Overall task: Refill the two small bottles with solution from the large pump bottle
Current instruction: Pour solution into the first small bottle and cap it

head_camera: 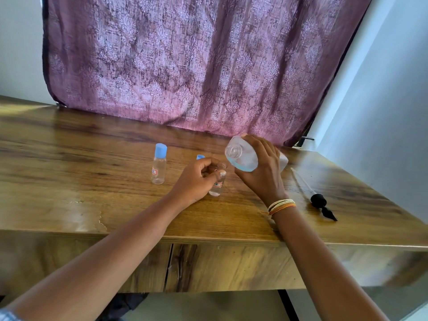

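Wood-grain planks made up the table, which was backed by a purple patterned curtain hung between pale walls. Three bottles were counted: two small ones and one large one. The capped small bottle, clear with a blue cap and a small label, was stood upright toward the middle of the table; whether it held liquid could not be told. The open small bottle, uncapped and labelled, was gripped upright by the left hand, its fingers curled round the neck, nearer the front edge. One loose blue cap was partly seen just behind that hand. The large bottle was held tilted in the right hand, fingers wrapped round its body, its open threaded mouth turned toward the viewer, just above and right of the open small bottle. A little pale blue liquid was pooled along its lower side. One black pump head with its clear dip tube was laid near the table's right edge. Several thread bands were worn on the right wrist.
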Available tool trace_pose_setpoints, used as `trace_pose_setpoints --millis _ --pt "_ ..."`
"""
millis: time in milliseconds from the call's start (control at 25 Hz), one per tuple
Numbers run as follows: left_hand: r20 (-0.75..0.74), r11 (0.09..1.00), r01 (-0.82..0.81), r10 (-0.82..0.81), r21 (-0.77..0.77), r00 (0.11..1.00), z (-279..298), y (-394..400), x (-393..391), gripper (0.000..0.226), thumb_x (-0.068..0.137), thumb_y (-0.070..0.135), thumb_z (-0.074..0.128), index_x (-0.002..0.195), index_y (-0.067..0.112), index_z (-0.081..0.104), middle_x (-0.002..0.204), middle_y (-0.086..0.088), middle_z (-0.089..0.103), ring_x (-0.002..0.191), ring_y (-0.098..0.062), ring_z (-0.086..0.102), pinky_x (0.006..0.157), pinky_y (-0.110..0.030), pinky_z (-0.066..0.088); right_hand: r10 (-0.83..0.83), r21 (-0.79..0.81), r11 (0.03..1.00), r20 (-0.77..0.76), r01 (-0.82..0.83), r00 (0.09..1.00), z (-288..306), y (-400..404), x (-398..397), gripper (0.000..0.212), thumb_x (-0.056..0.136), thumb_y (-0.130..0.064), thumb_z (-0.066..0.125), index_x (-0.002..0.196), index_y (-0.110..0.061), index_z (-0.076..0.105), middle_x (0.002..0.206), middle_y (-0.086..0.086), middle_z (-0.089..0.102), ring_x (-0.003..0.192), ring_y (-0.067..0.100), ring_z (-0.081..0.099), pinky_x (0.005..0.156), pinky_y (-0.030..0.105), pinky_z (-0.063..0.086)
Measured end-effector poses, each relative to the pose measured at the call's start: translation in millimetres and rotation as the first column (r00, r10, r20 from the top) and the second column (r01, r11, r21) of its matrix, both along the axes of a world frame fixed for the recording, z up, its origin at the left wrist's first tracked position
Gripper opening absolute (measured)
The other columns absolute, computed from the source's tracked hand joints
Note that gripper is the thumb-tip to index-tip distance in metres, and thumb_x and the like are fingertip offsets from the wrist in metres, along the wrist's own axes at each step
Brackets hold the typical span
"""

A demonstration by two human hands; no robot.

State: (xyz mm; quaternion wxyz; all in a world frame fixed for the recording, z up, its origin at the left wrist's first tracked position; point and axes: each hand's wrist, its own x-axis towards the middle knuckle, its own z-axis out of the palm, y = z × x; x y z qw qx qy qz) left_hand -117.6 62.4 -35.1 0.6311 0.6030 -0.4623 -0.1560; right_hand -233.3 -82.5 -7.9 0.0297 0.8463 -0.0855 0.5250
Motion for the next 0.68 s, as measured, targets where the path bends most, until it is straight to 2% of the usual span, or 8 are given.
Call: trace_pose_setpoints --millis 120,280,320,400,480,520,600,680 --pt "-0.002 1.000 0.002 -0.002 0.003 1.000 0.2 -1.2 0.5 0.015 0.087 0.017 0.067 0.101 0.023 0.069 0.100 0.000 0.072 0.096 -0.014 0.068 0.085 -0.026 0.055 0.029 0.159 0.987 0.022 -0.032 0.999 8.0 3.0 -2.7 0.064 0.062 -0.024 0.083 0.120 -0.018 0.058 0.114 -0.001 0.065 0.104 0.016 0.059 0.089 0.036 0.049" --pt "0.005 1.000 0.003 -0.003 0.014 1.000 0.1 -1.2 1.7 0.016 0.086 0.021 0.069 0.102 0.024 0.069 0.099 0.001 0.072 0.096 -0.013 0.068 0.087 -0.027 0.055 0.039 0.362 0.930 0.088 -0.068 0.995 30.2 2.0 -3.5 0.068 0.059 -0.025 0.087 0.119 -0.020 0.056 0.108 -0.011 0.065 0.092 0.001 0.061 0.080 0.009 0.044" --pt "0.002 1.000 0.004 -0.004 0.014 1.000 -1.1 -0.4 2.0 0.016 0.085 0.021 0.069 0.101 0.025 0.068 0.099 0.001 0.072 0.096 -0.012 0.068 0.088 -0.027 0.054 0.038 0.441 0.893 0.114 -0.085 0.993 37.4 0.7 -3.0 0.066 0.059 -0.023 0.088 0.117 -0.020 0.056 0.103 -0.016 0.063 0.088 -0.005 0.059 0.078 0.006 0.043" --pt "0.005 1.000 0.012 -0.012 0.008 1.000 -1.6 1.0 2.4 0.018 0.083 0.023 0.071 0.100 0.025 0.068 0.099 -0.001 0.072 0.095 -0.014 0.068 0.088 -0.028 0.054 0.058 0.619 0.772 0.158 -0.144 0.986 52.9 -5.5 -3.1 0.063 0.062 -0.016 0.088 0.116 -0.018 0.055 0.094 -0.018 0.060 0.084 -0.005 0.058 0.077 0.012 0.048" --pt "0.013 1.000 0.012 -0.013 0.010 1.000 -2.5 1.5 3.0 0.023 0.082 0.024 0.073 0.104 0.022 0.068 0.099 -0.004 0.071 0.094 -0.019 0.069 0.089 -0.033 0.055 0.117 0.767 0.599 0.198 -0.228 0.973 62.9 -17.2 -2.5 0.057 0.066 -0.007 0.085 0.114 -0.015 0.055 0.093 -0.011 0.063 0.084 0.010 0.065 0.076 0.023 0.057" --pt "0.013 1.000 0.009 -0.009 0.015 1.000 -3.4 1.3 3.4 0.025 0.081 0.024 0.074 0.105 0.020 0.068 0.099 -0.005 0.072 0.094 -0.020 0.069 0.089 -0.035 0.055 0.139 0.815 0.515 0.227 -0.266 0.964 65.3 -24.3 -1.2 0.051 0.066 -0.005 0.084 0.109 -0.014 0.057 0.093 -0.005 0.067 0.087 0.019 0.068 0.078 0.031 0.060" --pt "0.014 1.000 0.004 -0.004 0.023 1.000 -3.5 1.0 3.9 0.027 0.081 0.024 0.074 0.107 0.018 0.068 0.099 -0.005 0.072 0.094 -0.021 0.069 0.089 -0.037 0.056 0.169 0.858 0.404 0.269 -0.316 0.948 67.7 -38.1 0.9 0.037 0.065 -0.002 0.084 0.093 -0.015 0.064 0.093 0.007 0.071 0.093 0.034 0.069 0.087 0.053 0.057" --pt "0.018 0.999 0.004 -0.005 0.036 1.000 -4.8 -0.3 5.1 0.030 0.081 0.026 0.074 0.109 0.017 0.068 0.099 -0.003 0.072 0.094 -0.019 0.069 0.090 -0.039 0.056 0.220 0.878 0.331 0.284 -0.345 0.933 68.9 -46.7 2.2 0.034 0.056 -0.009 0.087 0.085 -0.010 0.068 0.092 0.017 0.070 0.092 0.041 0.066 0.088 0.064 0.051"
